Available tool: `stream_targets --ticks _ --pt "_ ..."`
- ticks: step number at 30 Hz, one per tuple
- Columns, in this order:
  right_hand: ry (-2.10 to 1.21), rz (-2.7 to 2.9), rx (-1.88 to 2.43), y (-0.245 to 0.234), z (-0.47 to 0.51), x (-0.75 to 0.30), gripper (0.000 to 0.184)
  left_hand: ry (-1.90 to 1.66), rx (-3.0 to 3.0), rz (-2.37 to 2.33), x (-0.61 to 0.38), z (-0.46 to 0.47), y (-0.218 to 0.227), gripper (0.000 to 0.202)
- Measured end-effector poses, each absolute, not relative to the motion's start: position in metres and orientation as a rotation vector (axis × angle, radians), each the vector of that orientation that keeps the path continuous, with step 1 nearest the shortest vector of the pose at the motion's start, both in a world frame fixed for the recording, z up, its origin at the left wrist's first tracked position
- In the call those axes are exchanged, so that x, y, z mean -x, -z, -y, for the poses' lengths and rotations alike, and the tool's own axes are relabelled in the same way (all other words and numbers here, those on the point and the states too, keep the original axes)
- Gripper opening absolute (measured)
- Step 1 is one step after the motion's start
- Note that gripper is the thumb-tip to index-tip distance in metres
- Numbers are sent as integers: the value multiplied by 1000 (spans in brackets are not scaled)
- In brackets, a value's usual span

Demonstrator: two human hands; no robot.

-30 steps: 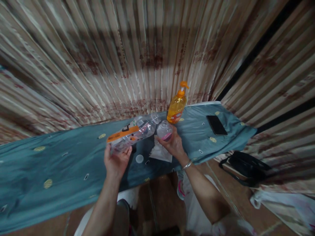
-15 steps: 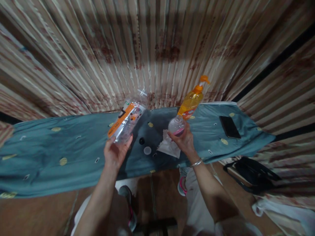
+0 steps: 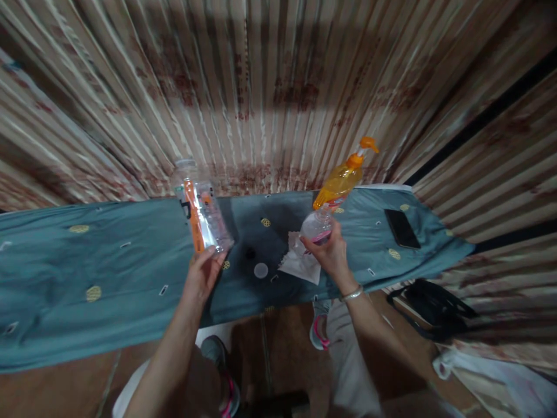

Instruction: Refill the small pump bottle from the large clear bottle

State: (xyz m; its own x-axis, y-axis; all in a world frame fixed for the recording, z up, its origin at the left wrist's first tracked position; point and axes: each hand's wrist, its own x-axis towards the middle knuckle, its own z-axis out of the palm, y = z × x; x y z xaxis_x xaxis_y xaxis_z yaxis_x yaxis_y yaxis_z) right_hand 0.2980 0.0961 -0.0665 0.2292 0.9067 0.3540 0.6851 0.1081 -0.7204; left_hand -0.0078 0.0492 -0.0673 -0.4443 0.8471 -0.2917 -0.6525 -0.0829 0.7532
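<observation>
My left hand [image 3: 205, 271] is closed round the base of a clear plastic bottle [image 3: 202, 212] with an orange label; its mouth points up and away from me. In my right hand [image 3: 331, 252] is a small clear bottle [image 3: 319, 225] with a pink label and an open-looking neck. Just behind that one stands an orange pump bottle [image 3: 339, 183] of yellow liquid. Below the small bottle lies a white paper packet [image 3: 300, 264]. Between my hands a translucent round cap [image 3: 261, 270] and a small dark cap [image 3: 250, 253] rest on the cloth.
A teal patterned cloth [image 3: 130, 278] covers the long narrow table. Towards its right end lies a black phone [image 3: 402, 228]. Pleated curtains [image 3: 278, 87] hang close behind the table. On the floor at the right is a black bag [image 3: 435, 307].
My left hand has tipped the orange-labelled bottle, swinging its mouth to the left until it stands more upright. My right hand still holds the small bottle in nearly the same place.
</observation>
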Motion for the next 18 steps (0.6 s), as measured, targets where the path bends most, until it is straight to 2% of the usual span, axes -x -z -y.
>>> stream_targets --ticks 6,15,18 --pt "-334 1504 1662 65 -94 -302 91 -1761 -468 -1372 19 -59 88 69" --pt "-366 1480 1677 63 -91 -308 98 -1237 -1092 -2026 35 -60 110 72" --pt "-369 1502 1646 64 -90 -311 101 -1206 -1289 -2093 41 -60 117 75"
